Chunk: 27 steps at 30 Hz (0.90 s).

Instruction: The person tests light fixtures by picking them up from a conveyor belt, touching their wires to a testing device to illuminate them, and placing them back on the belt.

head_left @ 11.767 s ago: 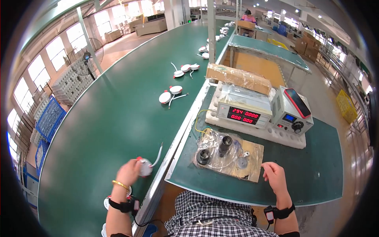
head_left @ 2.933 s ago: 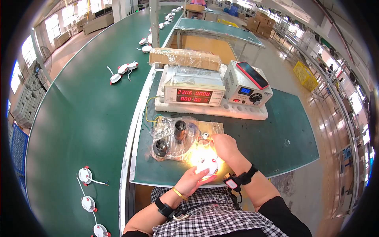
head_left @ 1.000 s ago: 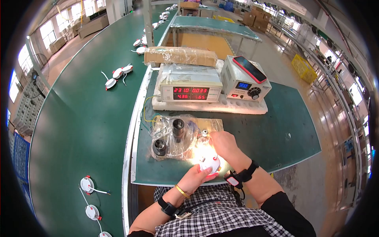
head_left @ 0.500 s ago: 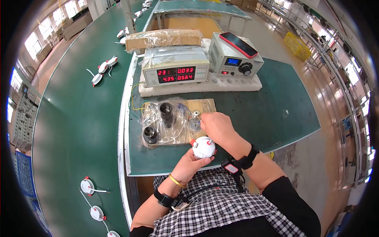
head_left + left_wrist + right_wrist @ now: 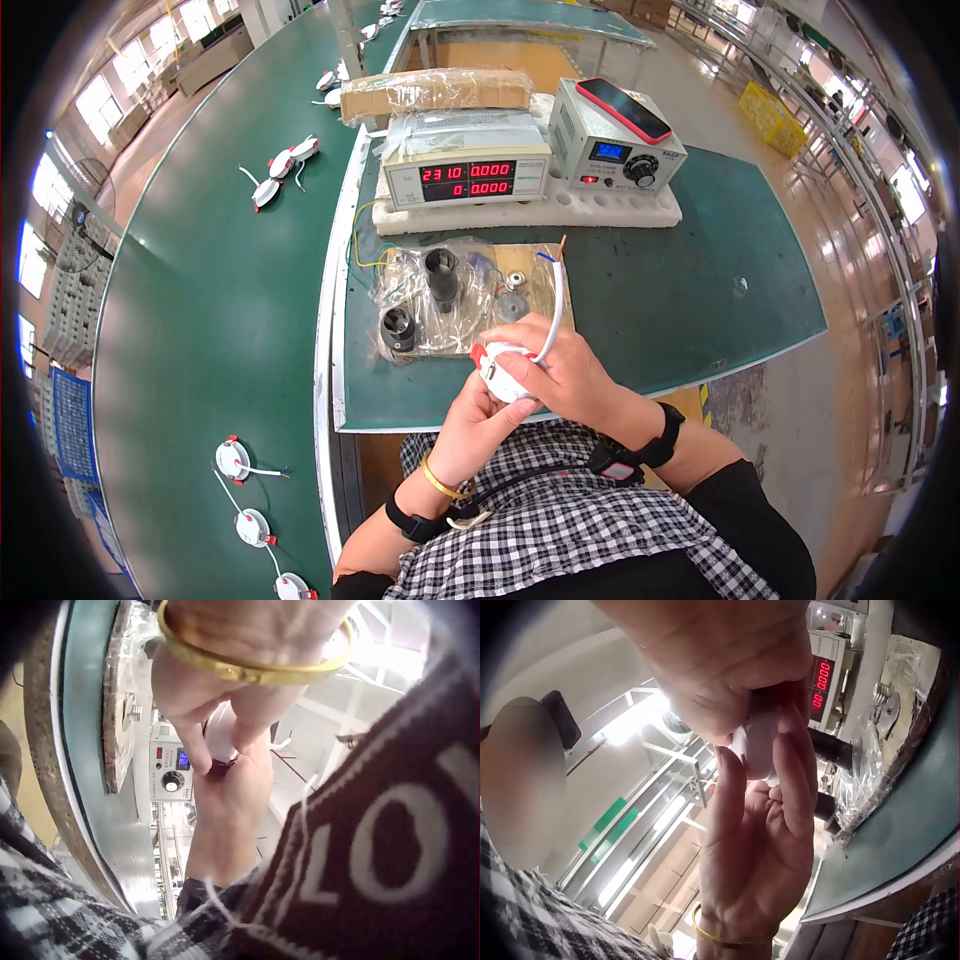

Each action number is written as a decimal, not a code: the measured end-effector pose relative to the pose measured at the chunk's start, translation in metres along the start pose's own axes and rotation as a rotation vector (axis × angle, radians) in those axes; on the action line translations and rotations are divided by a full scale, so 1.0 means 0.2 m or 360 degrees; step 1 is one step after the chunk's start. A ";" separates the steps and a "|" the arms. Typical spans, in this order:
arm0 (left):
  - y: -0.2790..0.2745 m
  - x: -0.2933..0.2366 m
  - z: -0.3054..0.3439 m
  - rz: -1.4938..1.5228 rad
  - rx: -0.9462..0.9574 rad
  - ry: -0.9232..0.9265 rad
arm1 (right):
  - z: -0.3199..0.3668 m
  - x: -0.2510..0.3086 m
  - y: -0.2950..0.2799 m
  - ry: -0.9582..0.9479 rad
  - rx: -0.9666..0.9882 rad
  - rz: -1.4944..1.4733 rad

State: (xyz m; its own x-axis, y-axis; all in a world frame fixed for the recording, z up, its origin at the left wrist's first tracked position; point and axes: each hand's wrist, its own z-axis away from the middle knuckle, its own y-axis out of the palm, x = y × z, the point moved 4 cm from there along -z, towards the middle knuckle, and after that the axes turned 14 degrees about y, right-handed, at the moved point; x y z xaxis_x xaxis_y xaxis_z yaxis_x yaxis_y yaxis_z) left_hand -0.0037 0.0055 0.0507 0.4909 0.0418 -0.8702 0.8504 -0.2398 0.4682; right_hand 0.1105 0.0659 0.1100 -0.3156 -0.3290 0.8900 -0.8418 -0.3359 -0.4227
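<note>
A white round downlight (image 5: 502, 378) with red clips is held between both hands above the table's front edge, unlit. My left hand (image 5: 475, 428) grips its body from below and the left. On its right side my right hand (image 5: 572, 372) grips it, thumb across the back. The white cable (image 5: 555, 300) rises past the right hand, its bare blue and brown wire ends standing free. In the left wrist view the downlight (image 5: 220, 736) shows between the fingers, partly hidden. The right wrist view shows the downlight's edge (image 5: 759, 746) between both hands' fingertips.
Ahead lies a film-covered board (image 5: 470, 340) with black lamp sockets (image 5: 440, 280) and a metal contact (image 5: 515, 281). Behind it stand a power meter (image 5: 465, 180) and a dial unit (image 5: 615, 155) with a phone (image 5: 625, 110) on top. Several downlights (image 5: 233, 460) lie on the green belt (image 5: 220, 320).
The left hand brought the downlight from the belt to the board, where it was lit. It has gone dark; the right hand moved from the contact onto it. Meter current fell to 0.000.
</note>
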 end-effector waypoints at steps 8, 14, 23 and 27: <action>0.01 -0.01 0.01 -0.0036 -0.0023 0.0033 | 0.01 -0.01 0.01 -0.0074 -0.0006 0.0025; 0.02 -0.01 0.00 -0.0009 0.0013 0.0044 | 0.01 0.00 0.00 -0.0001 0.0066 0.0088; 0.02 -0.02 0.00 0.0034 0.0033 0.0025 | 0.01 0.01 0.01 -0.0018 0.0062 0.0095; 0.01 -0.02 0.00 0.0052 0.0037 0.0026 | 0.00 0.01 0.01 -0.0025 0.0052 0.0090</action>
State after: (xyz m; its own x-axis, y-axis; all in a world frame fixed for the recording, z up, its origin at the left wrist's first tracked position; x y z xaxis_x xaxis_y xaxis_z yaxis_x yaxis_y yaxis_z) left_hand -0.0028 0.0045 0.0548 0.5214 0.0492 -0.8519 0.8294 -0.2639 0.4924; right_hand 0.1079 0.0636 0.1108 -0.3549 -0.3621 0.8619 -0.8080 -0.3449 -0.4776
